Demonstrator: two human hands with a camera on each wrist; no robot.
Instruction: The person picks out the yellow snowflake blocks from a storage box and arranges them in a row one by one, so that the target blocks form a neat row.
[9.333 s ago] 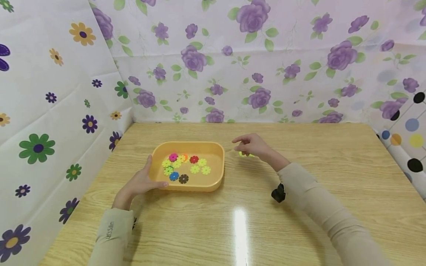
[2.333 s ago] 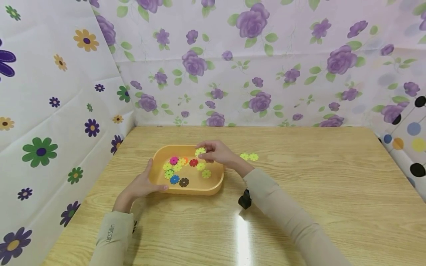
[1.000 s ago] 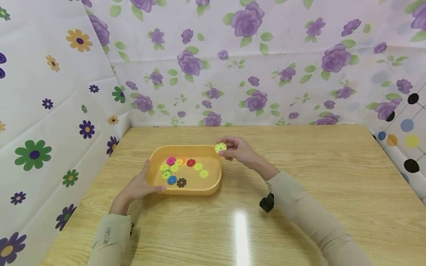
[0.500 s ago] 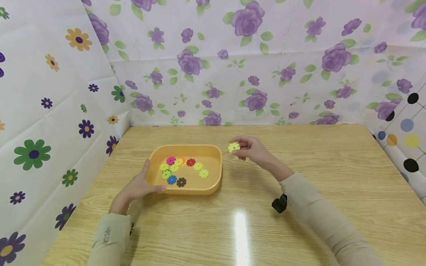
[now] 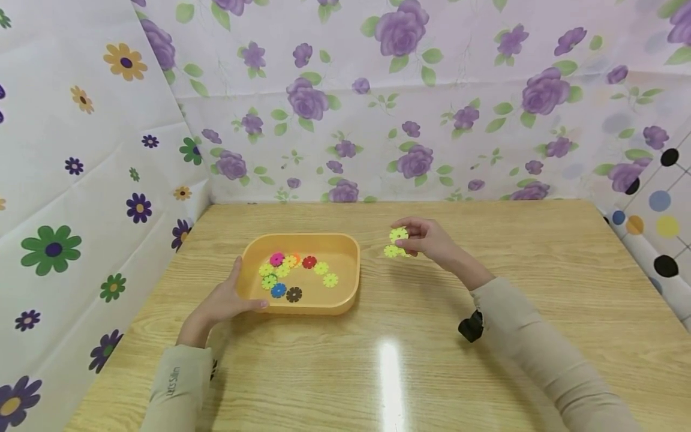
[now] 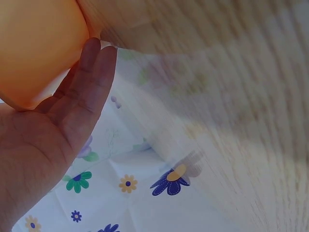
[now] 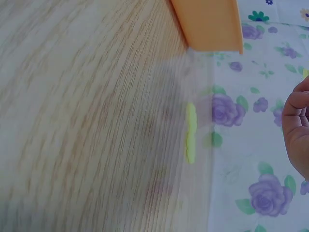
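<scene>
My left hand holds the near left corner of an orange plastic tray. Its thumb lies along the front rim, and its fingers rest against the outer wall in the left wrist view. To the right of the tray, my right hand pinches a yellow-green snowflake building disc between thumb and fingers, above the table. Just below it lie two more yellow-green discs, side by side, seen edge-on in the right wrist view; the hand partly covers one in the head view.
Several discs lie in the tray, among them a pink one, a red one, a blue one and a dark brown one. Floral cloth hangs behind the wooden table.
My right hand has carried the yellow-green disc from over the tray rightward, to above the two discs on the table. My left hand stays at the tray's corner.
</scene>
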